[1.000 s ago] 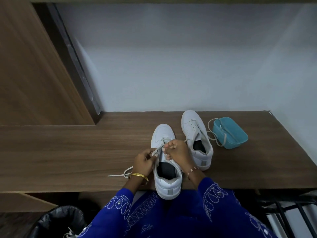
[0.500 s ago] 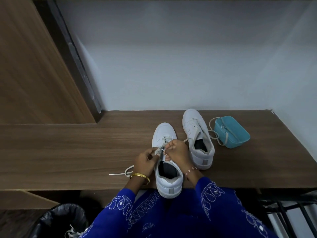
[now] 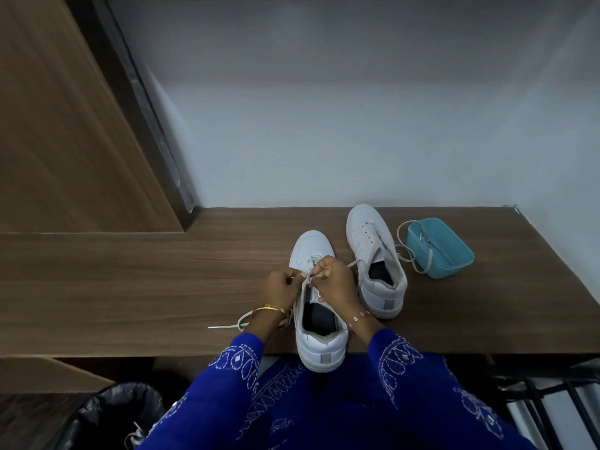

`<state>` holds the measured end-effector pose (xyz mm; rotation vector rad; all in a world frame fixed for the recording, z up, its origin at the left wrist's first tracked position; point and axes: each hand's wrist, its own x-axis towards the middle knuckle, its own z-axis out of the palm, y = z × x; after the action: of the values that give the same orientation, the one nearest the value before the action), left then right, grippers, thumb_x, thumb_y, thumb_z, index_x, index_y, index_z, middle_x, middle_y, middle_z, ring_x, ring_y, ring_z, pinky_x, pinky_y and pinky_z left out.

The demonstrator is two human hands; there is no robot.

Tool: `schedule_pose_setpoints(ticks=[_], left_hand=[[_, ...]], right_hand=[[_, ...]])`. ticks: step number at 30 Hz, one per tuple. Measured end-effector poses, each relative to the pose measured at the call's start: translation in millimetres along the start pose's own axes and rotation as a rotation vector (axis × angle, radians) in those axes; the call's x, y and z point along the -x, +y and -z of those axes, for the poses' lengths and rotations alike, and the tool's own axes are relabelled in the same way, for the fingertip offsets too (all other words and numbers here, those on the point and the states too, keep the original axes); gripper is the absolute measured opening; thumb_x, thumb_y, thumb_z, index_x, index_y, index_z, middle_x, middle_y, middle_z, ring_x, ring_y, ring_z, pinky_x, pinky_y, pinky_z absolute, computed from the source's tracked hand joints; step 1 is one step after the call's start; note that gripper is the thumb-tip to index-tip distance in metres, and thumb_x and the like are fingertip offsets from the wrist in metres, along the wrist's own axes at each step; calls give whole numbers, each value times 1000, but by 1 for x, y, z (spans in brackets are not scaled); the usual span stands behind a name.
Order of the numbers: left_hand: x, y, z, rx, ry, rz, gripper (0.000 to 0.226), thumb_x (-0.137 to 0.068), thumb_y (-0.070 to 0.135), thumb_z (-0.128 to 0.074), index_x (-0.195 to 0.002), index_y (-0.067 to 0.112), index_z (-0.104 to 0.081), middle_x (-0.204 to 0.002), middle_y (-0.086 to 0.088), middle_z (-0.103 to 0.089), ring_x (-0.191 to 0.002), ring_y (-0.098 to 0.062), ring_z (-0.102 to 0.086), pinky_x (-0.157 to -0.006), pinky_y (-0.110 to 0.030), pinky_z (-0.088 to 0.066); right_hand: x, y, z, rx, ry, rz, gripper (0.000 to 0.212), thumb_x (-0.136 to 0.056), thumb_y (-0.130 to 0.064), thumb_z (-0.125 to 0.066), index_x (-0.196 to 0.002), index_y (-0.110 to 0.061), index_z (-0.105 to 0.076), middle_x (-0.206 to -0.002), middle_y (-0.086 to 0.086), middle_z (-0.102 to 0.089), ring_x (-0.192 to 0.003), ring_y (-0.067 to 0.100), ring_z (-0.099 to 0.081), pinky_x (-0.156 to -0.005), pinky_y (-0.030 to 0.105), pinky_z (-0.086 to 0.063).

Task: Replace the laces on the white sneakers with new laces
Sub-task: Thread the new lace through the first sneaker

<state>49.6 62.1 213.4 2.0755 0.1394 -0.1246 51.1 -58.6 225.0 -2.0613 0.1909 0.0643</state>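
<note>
Two white sneakers stand on the wooden desk (image 3: 130,287). The near sneaker (image 3: 319,342) sits at the desk's front edge, heel towards me. My left hand (image 3: 281,287) pinches its lace (image 3: 233,323) at the left eyelets, and the loose end trails left across the desk. On the tongue my right hand (image 3: 336,280) pinches the lace's other strand, which runs off to the right. The far sneaker (image 3: 373,254) stands to the right, partly laced.
A teal plastic tub (image 3: 441,251) sits right of the far sneaker, with a pale lace (image 3: 406,251) draped over its rim. A black-lined bin (image 3: 113,414) stands under the desk at lower left. A dark metal rack (image 3: 548,394) is at lower right. A wooden panel rises at left.
Both hands stay at the near sneaker's eyelets. My right hand has shifted slightly up the tongue. The view has tilted a little.
</note>
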Motion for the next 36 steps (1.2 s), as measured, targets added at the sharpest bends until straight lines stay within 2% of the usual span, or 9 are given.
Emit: schedule_pose_setpoints(ticks=[3, 8, 12, 16, 20, 23, 25, 30, 36], left_hand=[[0, 3, -4, -10, 72, 42, 26, -87, 17, -62, -64, 4, -62, -53, 5, -50, -55, -12, -47, -49, -22, -32], [2, -1, -6, 372, 184, 211, 34, -92, 7, -54, -58, 11, -51, -60, -1, -60, -38, 0, -52, -42, -17, -44], [1, 8, 3, 915, 256, 420, 24, -100, 13, -37, -81, 3, -47, -72, -11, -57, -43, -12, -62, -42, -22, -50], [-5, 5, 30, 1253, 266, 585, 39, -103, 24, -20, -91, -1, -48, -102, -14, -55, -95, -25, -57, -65, -28, -54], [-13, -10, 68, 1322, 576, 690, 30, -96, 8, -29, -71, 11, -45, -68, -2, -41, -52, -11, -47, -42, -18, -48], [-14, -27, 80, 931, 686, 696, 28, -97, 13, -39, -115, 2, -57, -102, -15, -60, -91, -26, -60, -90, -34, -49], [-11, -33, 67, 590, 645, 534, 32, -96, 13, -43, -118, -7, -54, -110, -25, -57, -104, -34, -55, -100, -45, -43], [4, -17, 7, 158, 238, 14, 24, -92, 15, -55, -70, 9, -63, -66, -3, -56, -65, -19, -50, -60, -26, -35], [1, -17, -5, -199, 63, -131, 33, -91, 20, -54, -60, 20, -43, -73, -2, -46, -65, -16, -43, -62, -26, -28]], right_hand=[[9, -4, 4, 93, 15, 80, 19, -81, 2, -60, -74, -15, -56, -70, -1, -58, -64, 9, -54, -52, 9, -43], [36, -15, 12, 762, 203, 473, 18, -66, -11, -74, -81, -15, -65, -83, 3, -63, -80, 23, -57, -67, 33, -46], [43, -11, 25, 825, -18, 310, 22, -90, -29, -55, -99, -10, -57, -102, 8, -62, -94, 24, -57, -67, 29, -34], [41, -5, 28, 833, -92, 256, 14, -94, -32, -48, -93, -18, -48, -101, 9, -62, -96, 25, -58, -67, 27, -30], [37, -4, 30, 794, -182, 144, 7, -95, -21, -46, -90, -17, -42, -69, -1, -38, -94, 24, -56, -70, 27, -30], [34, -1, 34, 795, -205, 126, 16, -94, -23, -47, -102, -10, -54, -97, 8, -55, -98, 23, -53, -75, 28, -34], [30, 0, 33, 810, -220, 112, 21, -94, -26, -48, -103, -8, -55, -104, 10, -57, -100, 23, -53, -70, 25, -30], [30, -10, 31, 856, -278, 97, 16, -95, -23, -47, -94, -9, -53, -82, 5, -49, -95, 23, -53, -70, 25, -27], [34, -8, 34, 815, -238, 131, 9, -95, -25, -47, -93, -16, -47, -91, 8, -47, -106, 25, -54, -71, 28, -29]])
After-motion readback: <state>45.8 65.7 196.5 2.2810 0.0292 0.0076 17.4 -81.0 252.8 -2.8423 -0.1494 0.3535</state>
